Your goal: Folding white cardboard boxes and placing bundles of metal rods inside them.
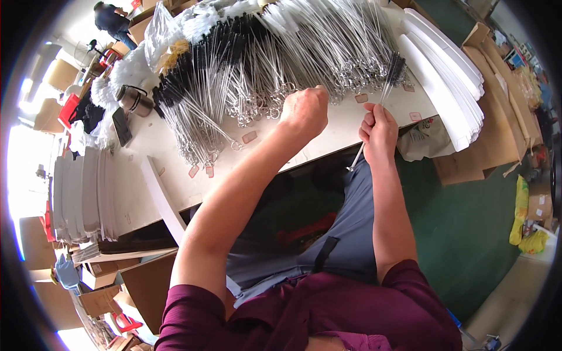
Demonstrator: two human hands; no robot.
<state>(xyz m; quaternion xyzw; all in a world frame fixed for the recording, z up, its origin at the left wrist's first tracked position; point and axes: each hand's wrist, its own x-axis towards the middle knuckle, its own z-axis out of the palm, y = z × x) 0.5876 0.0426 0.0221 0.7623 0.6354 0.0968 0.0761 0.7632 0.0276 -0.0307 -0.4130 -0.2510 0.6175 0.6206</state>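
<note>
My right hand [379,131] is closed around the thin wire stems of a few brushes [396,70]. Their dark bristle heads point up and away, and the lower stem ends stick out below my fist. My left hand [305,111] is curled into a fist at the near edge of a wide heap of wire-stemmed brushes [319,44]; what its fingers hold, if anything, is hidden. Ring-shaped ends of the heaped brushes face me. Black bristles show at the left of the heap and white ones toward the back.
Long white folded card strips [442,76] are stacked at the table's right, with more upright strips [82,193] at left. A metal flask [136,100] and a phone [122,127] stand near the heap. Cardboard [497,111] lies beyond the right end. Another person [112,22] stands far left.
</note>
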